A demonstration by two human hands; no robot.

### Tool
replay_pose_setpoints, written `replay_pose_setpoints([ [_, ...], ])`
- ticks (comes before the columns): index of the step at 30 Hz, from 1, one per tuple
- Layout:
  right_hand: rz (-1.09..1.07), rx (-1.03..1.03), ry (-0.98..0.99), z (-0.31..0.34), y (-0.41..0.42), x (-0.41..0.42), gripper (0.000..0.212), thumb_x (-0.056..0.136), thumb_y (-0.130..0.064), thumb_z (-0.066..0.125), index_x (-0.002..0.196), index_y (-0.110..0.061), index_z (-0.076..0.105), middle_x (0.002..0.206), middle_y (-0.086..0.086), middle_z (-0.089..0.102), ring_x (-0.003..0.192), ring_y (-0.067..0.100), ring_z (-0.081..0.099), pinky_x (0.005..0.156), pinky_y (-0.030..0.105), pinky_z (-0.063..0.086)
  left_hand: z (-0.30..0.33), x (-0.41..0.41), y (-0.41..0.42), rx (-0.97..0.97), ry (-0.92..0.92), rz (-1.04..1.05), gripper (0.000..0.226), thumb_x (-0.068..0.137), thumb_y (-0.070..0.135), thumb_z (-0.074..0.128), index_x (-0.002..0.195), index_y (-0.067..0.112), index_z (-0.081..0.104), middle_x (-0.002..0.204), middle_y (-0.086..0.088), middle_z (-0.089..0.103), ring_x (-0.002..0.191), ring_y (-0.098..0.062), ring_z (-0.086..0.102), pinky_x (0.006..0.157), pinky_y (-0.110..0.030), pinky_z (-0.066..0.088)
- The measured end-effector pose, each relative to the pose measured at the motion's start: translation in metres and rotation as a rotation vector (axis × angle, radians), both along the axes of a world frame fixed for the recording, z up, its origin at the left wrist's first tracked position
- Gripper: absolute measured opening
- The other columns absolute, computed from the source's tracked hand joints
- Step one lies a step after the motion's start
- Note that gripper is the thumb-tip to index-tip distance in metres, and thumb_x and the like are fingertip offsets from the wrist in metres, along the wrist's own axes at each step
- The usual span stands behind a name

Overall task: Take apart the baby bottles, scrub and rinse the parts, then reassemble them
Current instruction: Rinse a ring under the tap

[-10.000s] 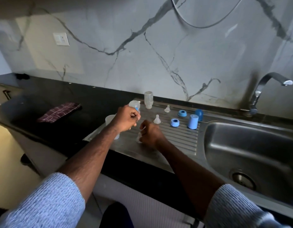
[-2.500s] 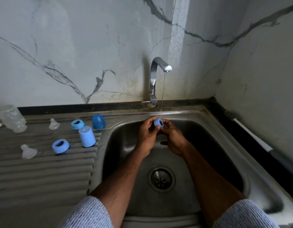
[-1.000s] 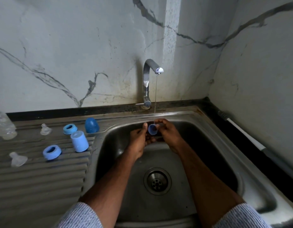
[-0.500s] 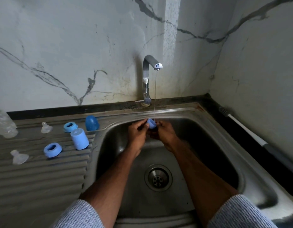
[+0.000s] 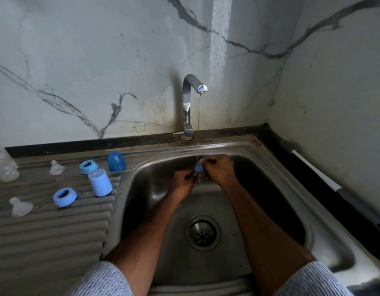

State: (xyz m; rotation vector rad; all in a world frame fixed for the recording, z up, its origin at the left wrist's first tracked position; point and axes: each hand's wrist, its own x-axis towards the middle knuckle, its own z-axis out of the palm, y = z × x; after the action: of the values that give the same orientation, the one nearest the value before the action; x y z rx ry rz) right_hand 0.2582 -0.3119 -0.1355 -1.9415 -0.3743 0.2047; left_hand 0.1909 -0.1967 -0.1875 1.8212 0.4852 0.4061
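Observation:
Over the steel sink point(image 5: 270, 159), my right hand point(image 5: 219, 169) grips a small blue bottle part point(image 5: 199, 167) under the thin stream from the tap point(image 5: 190, 99). My left hand point(image 5: 182, 182) sits just below and left of it with curled fingers; whether it touches the part I cannot tell. On the ribbed drainboard point(image 5: 46, 227) lie two blue collar rings point(image 5: 64, 196) point(image 5: 88, 167), a pale blue cap point(image 5: 100, 182), a darker blue cap point(image 5: 116, 161), two clear teats point(image 5: 20, 207) point(image 5: 56, 168) and a clear bottle point(image 5: 3, 165) at the left edge.
The drain point(image 5: 203, 232) lies in the middle of the basin. A long white-handled brush point(image 5: 317, 171) rests on the dark counter along the right wall. Marble walls close in behind and to the right.
The blue part has stayed under the stream while both hands turned it. My left hand has dropped slightly below and left of the part; the right hand now holds it from the right.

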Motion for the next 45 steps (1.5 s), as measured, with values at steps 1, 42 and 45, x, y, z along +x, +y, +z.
replay_pose_setpoints([
  [1,-0.004,-0.017,-0.054,0.001,0.001,-0.002,0.025,0.089,-0.016,0.071,0.069,-0.030,0.071,0.077,-0.003,0.074,0.079,0.012,0.072,0.086,0.031,0.059,0.001,0.000,-0.003,-0.028,-0.002,0.003,0.015,0.096,0.012,0.061,0.093,0.004,0.074,0.081,-0.016,0.070,0.071,-0.018,0.059,0.059,-0.023,0.044],
  [42,0.299,-0.319,-0.441,0.017,0.001,-0.050,0.014,0.079,-0.014,0.084,0.092,-0.012,0.078,0.091,0.007,0.076,0.080,0.015,0.069,0.077,0.025,0.051,0.082,-0.180,0.053,0.531,-0.117,0.101,0.030,0.085,-0.001,0.066,0.070,0.025,0.067,0.066,0.012,0.066,0.063,0.003,0.061,0.069,-0.020,0.048],
  [45,0.367,-0.256,-0.520,0.042,0.014,-0.081,0.020,0.078,-0.015,0.083,0.096,-0.012,0.075,0.091,0.006,0.074,0.081,0.018,0.069,0.074,0.025,0.048,0.096,-0.219,0.073,0.573,-0.110,0.169,0.023,0.084,-0.001,0.067,0.072,0.017,0.071,0.063,0.016,0.063,0.059,0.008,0.058,0.066,-0.017,0.046],
])
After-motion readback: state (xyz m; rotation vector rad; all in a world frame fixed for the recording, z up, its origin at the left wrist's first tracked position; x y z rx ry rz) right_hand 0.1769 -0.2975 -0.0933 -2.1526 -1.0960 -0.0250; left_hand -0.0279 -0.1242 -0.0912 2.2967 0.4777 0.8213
